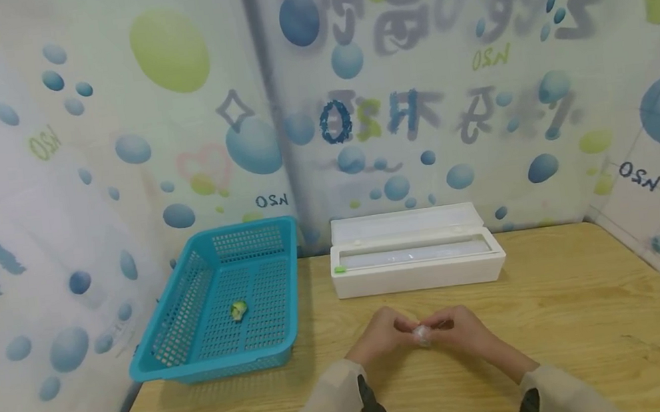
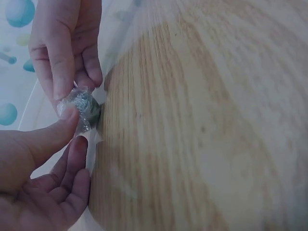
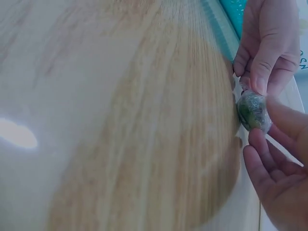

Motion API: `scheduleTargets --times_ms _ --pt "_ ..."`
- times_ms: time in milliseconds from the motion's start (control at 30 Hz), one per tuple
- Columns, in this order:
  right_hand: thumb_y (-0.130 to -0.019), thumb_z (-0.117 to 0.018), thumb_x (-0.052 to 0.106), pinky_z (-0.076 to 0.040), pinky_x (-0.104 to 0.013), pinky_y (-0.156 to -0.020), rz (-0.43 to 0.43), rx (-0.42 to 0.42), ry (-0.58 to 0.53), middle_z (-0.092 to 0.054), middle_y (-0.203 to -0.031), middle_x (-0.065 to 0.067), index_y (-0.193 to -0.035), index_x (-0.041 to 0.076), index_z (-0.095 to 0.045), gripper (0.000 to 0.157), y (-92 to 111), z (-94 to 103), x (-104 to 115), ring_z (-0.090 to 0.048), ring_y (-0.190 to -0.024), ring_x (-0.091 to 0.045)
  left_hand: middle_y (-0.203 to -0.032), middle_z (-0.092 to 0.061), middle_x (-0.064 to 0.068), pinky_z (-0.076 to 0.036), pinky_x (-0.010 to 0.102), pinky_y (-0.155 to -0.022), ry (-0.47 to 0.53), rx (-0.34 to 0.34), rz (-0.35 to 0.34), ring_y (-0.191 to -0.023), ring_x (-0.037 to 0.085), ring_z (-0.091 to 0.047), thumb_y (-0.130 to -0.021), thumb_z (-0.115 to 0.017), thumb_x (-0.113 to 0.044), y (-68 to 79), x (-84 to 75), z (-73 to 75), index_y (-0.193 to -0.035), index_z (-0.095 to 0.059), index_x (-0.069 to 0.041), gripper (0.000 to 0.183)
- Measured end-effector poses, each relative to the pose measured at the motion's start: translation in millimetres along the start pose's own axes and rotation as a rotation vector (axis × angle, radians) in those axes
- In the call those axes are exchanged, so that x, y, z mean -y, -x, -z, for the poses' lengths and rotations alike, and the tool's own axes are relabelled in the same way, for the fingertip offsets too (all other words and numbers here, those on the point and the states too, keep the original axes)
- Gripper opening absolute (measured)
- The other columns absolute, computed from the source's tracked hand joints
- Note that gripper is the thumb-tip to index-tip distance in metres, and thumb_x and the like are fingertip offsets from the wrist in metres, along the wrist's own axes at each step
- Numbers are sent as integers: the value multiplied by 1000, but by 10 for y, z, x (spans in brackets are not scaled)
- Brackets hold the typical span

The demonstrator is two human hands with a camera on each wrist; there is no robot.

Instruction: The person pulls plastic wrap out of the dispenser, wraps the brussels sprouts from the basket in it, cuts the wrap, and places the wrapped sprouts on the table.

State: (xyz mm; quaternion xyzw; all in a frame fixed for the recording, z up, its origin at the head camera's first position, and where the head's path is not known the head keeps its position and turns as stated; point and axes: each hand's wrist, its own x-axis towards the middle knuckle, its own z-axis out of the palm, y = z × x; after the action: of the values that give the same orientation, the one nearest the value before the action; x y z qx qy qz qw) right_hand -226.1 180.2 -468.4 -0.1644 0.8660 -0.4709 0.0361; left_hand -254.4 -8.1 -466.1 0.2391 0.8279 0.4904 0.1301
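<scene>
Between both hands, just above the table, is a small green vegetable in clear cling film [image 1: 421,336]. In the right wrist view the wrapped vegetable [image 3: 252,111] shows green through the crinkled film. My left hand [image 1: 384,334] pinches it from the left, thumb and fingertips on the film. From the other side my right hand [image 1: 461,332] pinches it too, as the left wrist view also shows around the wrapped vegetable [image 2: 84,107]. Part of it is hidden behind the fingers.
A white cling film dispenser [image 1: 422,277] with its lid raised stands behind the hands, a green slider [image 1: 340,269] at its left end. To the left, a blue plastic basket [image 1: 226,364] holds one small green vegetable [image 1: 238,310]. A patterned curtain [image 1: 316,187] hangs behind the wooden table [image 1: 557,303].
</scene>
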Motion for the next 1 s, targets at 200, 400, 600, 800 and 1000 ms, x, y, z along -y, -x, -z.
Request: scheduleTargets --times_ms 200,400,600,800,1000 --pt "-78 -73 22 -50 -28 -66 4 2 22 -68 -91 -10 -97 -1 -69 30 -16 -7 3 -61 -79 -18 -83 -69 -2 -45 20 -71 30 32 4 -77 3 -56 -77 -73 -12 21 -15 12 -85 -74 -5 11" --pt "-78 -73 19 -51 -28 -67 -8 33 21 -69 -89 -9 -94 -1 -70 26 -45 14 -35 -62 -81 -17 -83 -70 3 -48 18 -65 -1 4 -71 -74 3 -61 -72 -75 0 17 16 -10 -88 -72 0 16" --pt "-83 -67 16 -50 -26 -72 59 122 -3 -68 -95 -12 -97 -2 -69 23 -64 78 -45 -61 -88 -21 -78 -70 1 -46 16 -67 -76 -28 -112 -75 0 -59 -69 -78 -4 -3 37 1 -82 -73 -2 14" --pt "-83 -67 13 -50 -25 -71 48 147 -45 -68 -95 -12 -96 -2 -70 20 -67 110 -59 -61 -89 -22 -83 -70 1 -47 17 -68 -28 60 -93 -77 1 -60 -74 -73 -2 20 32 38 -87 -72 -1 13" --pt "-83 -67 10 -49 -23 -72 87 150 -58 -67 -96 -15 -96 -5 -69 20 -35 122 -92 -62 -89 -23 -79 -70 1 -47 18 -67 -7 -15 -96 -74 1 -60 -74 -74 -3 49 53 -8 -83 -73 -2 9"
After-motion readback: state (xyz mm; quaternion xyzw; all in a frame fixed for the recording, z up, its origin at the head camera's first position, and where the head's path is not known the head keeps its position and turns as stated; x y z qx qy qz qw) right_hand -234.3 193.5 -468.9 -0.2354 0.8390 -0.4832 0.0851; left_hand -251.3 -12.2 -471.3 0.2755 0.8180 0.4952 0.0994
